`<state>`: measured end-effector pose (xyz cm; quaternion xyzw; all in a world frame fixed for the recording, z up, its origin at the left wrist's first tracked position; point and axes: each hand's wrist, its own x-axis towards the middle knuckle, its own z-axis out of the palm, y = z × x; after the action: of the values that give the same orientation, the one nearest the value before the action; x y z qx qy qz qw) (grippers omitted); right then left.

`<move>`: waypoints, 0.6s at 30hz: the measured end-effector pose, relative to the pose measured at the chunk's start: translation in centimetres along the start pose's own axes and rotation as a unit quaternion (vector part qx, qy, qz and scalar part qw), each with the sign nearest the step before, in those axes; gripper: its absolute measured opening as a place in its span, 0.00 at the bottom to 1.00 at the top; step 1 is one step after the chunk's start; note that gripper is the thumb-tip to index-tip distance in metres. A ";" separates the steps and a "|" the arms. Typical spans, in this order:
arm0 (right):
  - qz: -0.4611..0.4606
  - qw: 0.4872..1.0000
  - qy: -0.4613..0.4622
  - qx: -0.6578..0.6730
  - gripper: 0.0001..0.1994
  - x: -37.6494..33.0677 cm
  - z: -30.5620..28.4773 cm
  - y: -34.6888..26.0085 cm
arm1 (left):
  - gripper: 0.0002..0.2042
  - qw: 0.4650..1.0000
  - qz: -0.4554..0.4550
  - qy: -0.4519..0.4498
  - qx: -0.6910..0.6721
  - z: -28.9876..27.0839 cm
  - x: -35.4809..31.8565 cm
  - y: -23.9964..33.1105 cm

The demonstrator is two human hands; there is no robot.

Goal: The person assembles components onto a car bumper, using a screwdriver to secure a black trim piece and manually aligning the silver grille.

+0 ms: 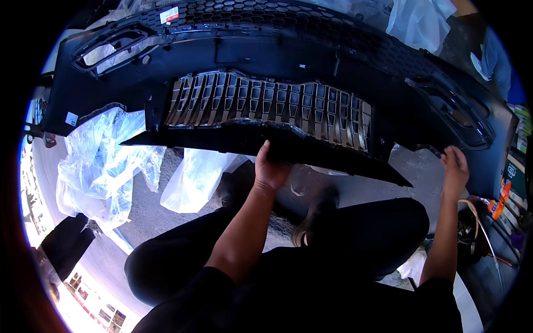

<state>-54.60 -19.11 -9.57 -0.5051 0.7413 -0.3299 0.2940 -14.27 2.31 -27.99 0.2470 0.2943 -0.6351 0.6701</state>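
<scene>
A large black car bumper (250,58) stretches across in front of me. Set in its middle is a chrome-and-black grille (266,102) with many upright slats. Along the grille's near side runs a black panel (333,158) with pointed ends. My left hand (272,169) is closed on this panel's near edge, thumb on top and the other fingers hidden underneath. At the bumper's right near edge, my right hand (455,166) has its fingers bent together against the rim. A small thing in those fingers, if any, cannot be made out.
Clear plastic wrap (100,166) hangs at the left, and a white plastic sheet (194,180) lies below the bumper. More plastic (419,22) is at the far right. Cables (483,227) and an orange packet (499,200) are at the right. My bent knees flank the floor.
</scene>
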 end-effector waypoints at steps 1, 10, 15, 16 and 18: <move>0.012 0.996 -0.074 -0.050 0.15 -1.0 3.0 -3.6 | 0.28 1.000 0.003 -0.005 0.006 -0.4 0.1 0.2; -0.053 0.841 -0.510 -0.171 0.08 -9.5 22.2 -2.2 | 0.32 0.987 0.007 0.083 0.136 -0.4 0.1 -0.5; -0.037 0.869 -0.465 -0.164 0.09 -6.6 22.5 -3.0 | 0.39 0.987 0.020 0.056 0.146 -1.3 -1.1 1.9; -0.027 0.879 -0.454 -0.146 0.09 -5.8 22.9 -3.0 | 0.43 0.996 0.018 0.050 0.071 -1.4 -1.3 3.3; 0.010 0.901 -0.420 -0.110 0.09 -5.1 23.7 -2.9 | 0.47 1.000 0.024 0.017 -0.007 -1.5 -1.6 6.3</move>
<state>-33.16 -19.64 -21.21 -0.6182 0.5857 -0.0008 0.5241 -8.13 4.95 -28.14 0.2601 0.3041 -0.6124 0.6818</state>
